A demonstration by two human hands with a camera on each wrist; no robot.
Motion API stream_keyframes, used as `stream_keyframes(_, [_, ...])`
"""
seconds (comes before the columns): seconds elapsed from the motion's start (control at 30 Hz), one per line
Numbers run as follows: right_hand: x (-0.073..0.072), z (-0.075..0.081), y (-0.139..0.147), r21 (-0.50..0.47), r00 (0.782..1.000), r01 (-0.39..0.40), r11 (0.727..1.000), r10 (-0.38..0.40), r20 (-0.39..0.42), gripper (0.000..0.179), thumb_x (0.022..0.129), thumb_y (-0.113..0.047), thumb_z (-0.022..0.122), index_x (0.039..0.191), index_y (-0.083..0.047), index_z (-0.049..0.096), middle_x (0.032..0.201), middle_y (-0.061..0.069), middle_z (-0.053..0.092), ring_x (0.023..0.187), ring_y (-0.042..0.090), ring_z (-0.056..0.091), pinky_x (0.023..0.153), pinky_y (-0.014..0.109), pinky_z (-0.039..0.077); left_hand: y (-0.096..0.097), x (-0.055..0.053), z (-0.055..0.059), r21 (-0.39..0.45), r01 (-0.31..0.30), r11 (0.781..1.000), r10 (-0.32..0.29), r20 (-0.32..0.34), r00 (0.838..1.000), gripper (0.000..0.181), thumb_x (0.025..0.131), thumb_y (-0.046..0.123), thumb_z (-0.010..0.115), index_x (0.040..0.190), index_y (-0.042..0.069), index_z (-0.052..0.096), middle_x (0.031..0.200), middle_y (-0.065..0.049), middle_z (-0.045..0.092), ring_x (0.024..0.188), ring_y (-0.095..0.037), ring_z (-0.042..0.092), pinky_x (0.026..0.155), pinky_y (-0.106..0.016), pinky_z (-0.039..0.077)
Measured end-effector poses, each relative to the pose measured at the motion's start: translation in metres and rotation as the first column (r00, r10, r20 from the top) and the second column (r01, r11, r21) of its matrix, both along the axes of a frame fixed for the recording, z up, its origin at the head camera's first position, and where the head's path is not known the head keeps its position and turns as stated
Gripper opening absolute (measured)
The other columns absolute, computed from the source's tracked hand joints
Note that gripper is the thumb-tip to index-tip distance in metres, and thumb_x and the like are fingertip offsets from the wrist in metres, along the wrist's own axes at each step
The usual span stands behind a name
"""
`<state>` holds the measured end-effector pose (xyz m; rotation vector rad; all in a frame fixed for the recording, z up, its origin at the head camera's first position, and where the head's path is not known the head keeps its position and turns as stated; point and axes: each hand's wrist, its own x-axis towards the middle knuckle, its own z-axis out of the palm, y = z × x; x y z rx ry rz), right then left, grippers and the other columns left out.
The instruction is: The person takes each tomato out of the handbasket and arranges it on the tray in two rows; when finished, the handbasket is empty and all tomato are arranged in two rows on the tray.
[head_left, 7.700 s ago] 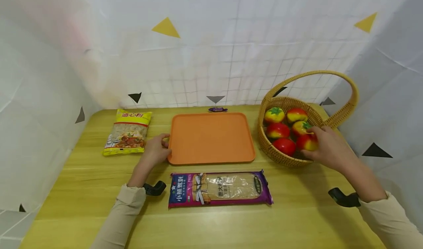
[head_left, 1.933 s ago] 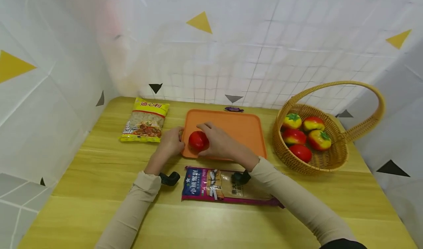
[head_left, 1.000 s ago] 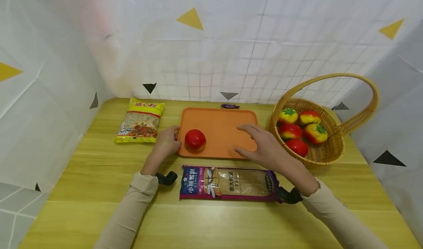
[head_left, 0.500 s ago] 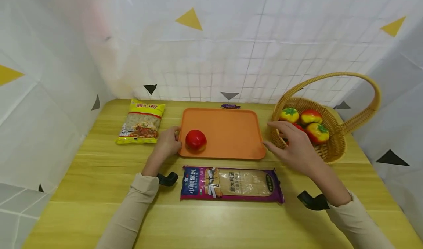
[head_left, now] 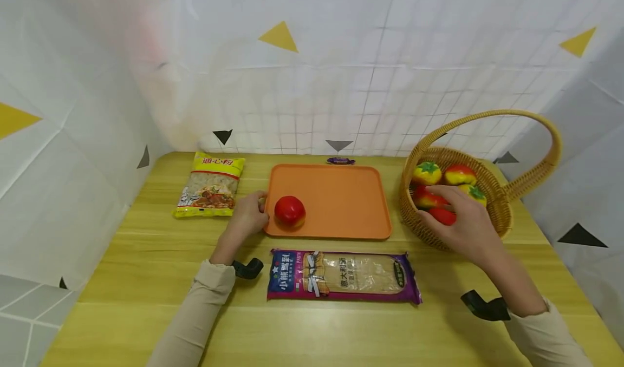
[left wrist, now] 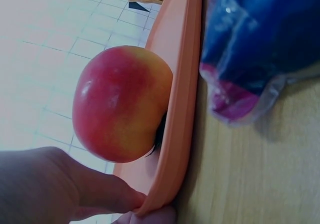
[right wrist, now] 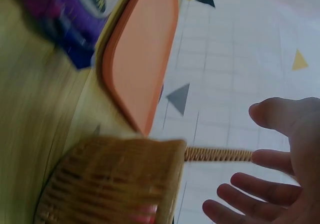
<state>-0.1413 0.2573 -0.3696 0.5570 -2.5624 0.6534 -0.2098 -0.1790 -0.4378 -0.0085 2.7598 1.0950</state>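
My left hand [head_left: 247, 215] pinches the left rim of the orange tray [head_left: 336, 199]; in the left wrist view, the thumb [left wrist: 107, 189] lies on the inner side of the rim, with a fingertip beneath. A round red-and-yellow fruit [head_left: 290, 211], tomato-like, sits at the tray's left end, its dark leafy end turned down. Over the front left of the wicker basket [head_left: 504, 207] my right hand [head_left: 463, 223] hovers with thumb and fingers spread, holding nothing. Several similar fruits lie in the basket, including a red one [head_left: 442, 215] partly hidden behind that hand.
A long purple pasta packet [head_left: 343, 275] lies in front of the tray. Left of it is a yellow macaroni bag [head_left: 209, 185], and behind the tray a small purple wrapped candy [head_left: 340, 161]. The basket's tall handle [head_left: 487, 112] arches up. White sheeting [head_left: 336, 85] encloses the table.
The right hand carried a red fruit from the basket to the tray's left end, released it, then moved back right over the basket. The left hand stays at the tray's rim.
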Motion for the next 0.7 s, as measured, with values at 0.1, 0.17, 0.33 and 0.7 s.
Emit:
stream_keyframes(0.1, [0.001,-0.002,0.011,0.020,0.999,0.035,0.999,-0.036,0.022,0.051,0.080,-0.015,0.083,0.124,-0.001,0.063,0.118,0.018,0.063,0.087,0.034,0.063,0.068,0.052,0.049,0.000,0.001,0.000,-0.004,0.011,1.000,-0.011,-0.010,1.000,0.064,0.085,-0.001,0.061,0.147,0.002,0.046,0.083,-0.010,0.053,0.063,-0.022,0.050,0.052,-0.030,0.039])
stream_keyframes(0.17, [0.001,-0.004,0.017,0.045,0.998,0.052,0.998,-0.053,0.034,0.049,0.081,-0.016,0.082,0.123,0.001,0.063,0.114,0.020,0.064,0.084,0.034,0.061,0.066,0.050,0.048,0.000,0.001,0.001,-0.010,0.013,1.000,-0.013,-0.018,1.000,0.065,0.084,-0.001,0.062,0.147,0.002,0.046,0.082,-0.010,0.053,0.063,-0.021,0.049,0.052,-0.030,0.038])
stream_keyframes(0.33, [-0.001,-0.011,0.030,0.090,0.992,0.078,0.993,-0.086,0.093,0.047,0.084,-0.020,0.080,0.121,0.005,0.063,0.111,0.024,0.065,0.088,0.038,0.062,0.070,0.053,0.047,0.000,0.001,0.000,-0.015,0.016,1.000,-0.016,-0.022,1.000,0.065,0.084,-0.001,0.061,0.147,0.002,0.046,0.081,-0.010,0.053,0.062,-0.021,0.047,0.052,-0.030,0.037])
stream_keyframes(0.7, [-0.008,-0.020,0.048,0.097,0.929,0.103,0.990,-0.130,0.346,0.058,0.089,-0.041,0.074,0.120,0.007,0.064,0.111,0.028,0.067,0.097,0.045,0.064,0.081,0.061,0.048,-0.001,0.001,0.000,-0.009,0.027,1.000,-0.028,-0.041,0.999,0.064,0.083,-0.001,0.061,0.146,0.000,0.047,0.080,-0.010,0.053,0.061,-0.021,0.047,0.051,-0.030,0.037])
